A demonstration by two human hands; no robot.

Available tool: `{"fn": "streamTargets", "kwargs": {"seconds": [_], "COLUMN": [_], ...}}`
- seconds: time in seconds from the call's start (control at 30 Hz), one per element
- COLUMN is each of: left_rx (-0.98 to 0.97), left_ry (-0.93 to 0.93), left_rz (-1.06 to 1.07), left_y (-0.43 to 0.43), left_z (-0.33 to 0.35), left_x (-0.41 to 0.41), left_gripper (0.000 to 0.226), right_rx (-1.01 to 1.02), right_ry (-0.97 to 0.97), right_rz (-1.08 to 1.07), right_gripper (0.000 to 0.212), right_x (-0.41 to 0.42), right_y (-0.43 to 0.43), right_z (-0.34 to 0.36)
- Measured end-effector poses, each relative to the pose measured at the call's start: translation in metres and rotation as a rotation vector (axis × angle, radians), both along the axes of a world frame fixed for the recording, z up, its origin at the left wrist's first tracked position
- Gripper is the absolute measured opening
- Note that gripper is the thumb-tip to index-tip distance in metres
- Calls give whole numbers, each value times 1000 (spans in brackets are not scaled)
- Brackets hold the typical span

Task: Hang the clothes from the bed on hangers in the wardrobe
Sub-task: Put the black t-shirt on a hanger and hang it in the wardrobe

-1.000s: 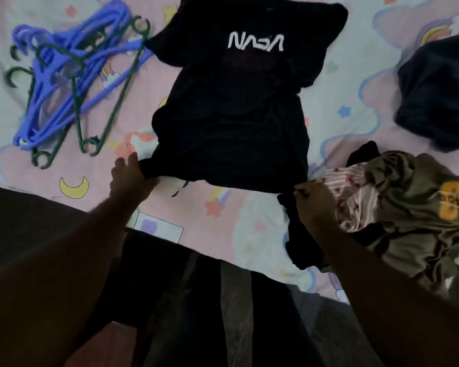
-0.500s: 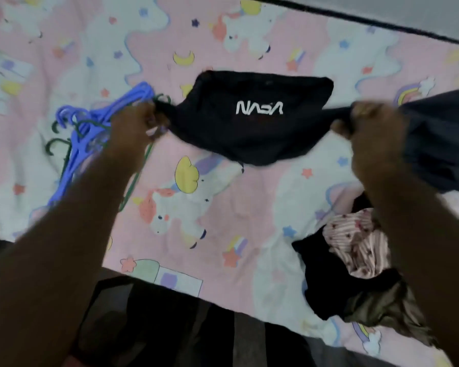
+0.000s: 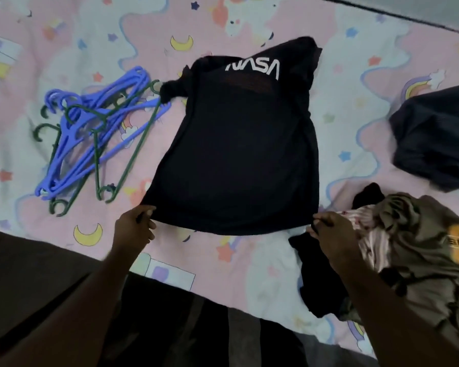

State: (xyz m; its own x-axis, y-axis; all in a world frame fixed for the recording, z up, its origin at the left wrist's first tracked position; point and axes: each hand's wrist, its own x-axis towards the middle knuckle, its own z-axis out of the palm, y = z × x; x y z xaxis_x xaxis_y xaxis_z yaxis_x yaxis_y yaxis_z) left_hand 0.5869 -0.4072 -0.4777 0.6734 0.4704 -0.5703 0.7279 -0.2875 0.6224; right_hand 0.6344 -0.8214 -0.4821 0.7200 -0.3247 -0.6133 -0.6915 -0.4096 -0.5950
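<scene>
A black T-shirt (image 3: 236, 154) with white NASA lettering lies spread on the bed, its printed chest end far from me and its hem toward me. My left hand (image 3: 133, 229) pinches the hem's left corner. My right hand (image 3: 329, 231) pinches the hem's right corner. A heap of several blue and dark green plastic hangers (image 3: 90, 139) lies on the sheet just left of the shirt, its far end touching the shirt's left sleeve.
The bed (image 3: 249, 260) has a pink and white sheet with moons and unicorns. A crumpled pile of clothes (image 3: 408, 250), olive, striped pink and black, lies at the right. A dark garment (image 3: 435, 139) lies farther right. The bed's near edge runs below my forearms.
Half a second ago both hands held the shirt stretched up over the bed's far part. It now lies flat, and my hands have come back toward me, holding its hem corners.
</scene>
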Motion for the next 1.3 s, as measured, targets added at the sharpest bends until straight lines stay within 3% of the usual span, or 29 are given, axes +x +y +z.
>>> {"fn": "streamTargets", "kwargs": {"seconds": [0.07,0.17,0.27,0.33,0.4,0.47,0.57,0.63,0.7,0.87,1.0,1.13,1.3], "left_rx": [76,449,571,370,90,-76,-169,-160,-102,157,430,642,740], "left_ry": [101,290,71,-60,-49,19,143,161,133,-24,-75,-11,-1], "left_rz": [1,-153,-341,-485,-610,-755,-807,-810,-832,-895,-901,-861,-889], "left_y": [-2,-20,-67,-108,-159,-209,-258,-271,-269,-231,-194,-158,-123], "left_z": [-6,-5,-7,-15,-20,-25,-34,-36,-39,-38,-43,-46,-48], "left_x": [-9,-18,-19,-16,-16,-21,-26,-25,-23,-14,-4,-3,3], "left_gripper": [23,40,47,36,40,40,35,34,34,32,36,45,23], "right_rx": [-144,-243,-265,-328,-467,-526,-526,-630,-720,-486,-497,-483,-298], "right_ry": [-87,-151,-183,-145,-119,-139,-156,-196,-94,-26,-69,-227,-223], "right_rz": [99,186,344,506,630,674,695,692,758,600,578,765,1025], "right_gripper": [22,73,111,124,115,89,63,52,47,75,84,84,71], "right_x": [-2,-12,-30,-43,-56,-59,-57,-50,-43,-36,-37,-43,-44], "right_y": [2,2,-1,-5,-14,-30,-64,-94,-120,-128,-83,-18,57], "right_z": [4,5,-7,-20,-34,-41,-49,-52,-53,-53,-33,-26,-39]}}
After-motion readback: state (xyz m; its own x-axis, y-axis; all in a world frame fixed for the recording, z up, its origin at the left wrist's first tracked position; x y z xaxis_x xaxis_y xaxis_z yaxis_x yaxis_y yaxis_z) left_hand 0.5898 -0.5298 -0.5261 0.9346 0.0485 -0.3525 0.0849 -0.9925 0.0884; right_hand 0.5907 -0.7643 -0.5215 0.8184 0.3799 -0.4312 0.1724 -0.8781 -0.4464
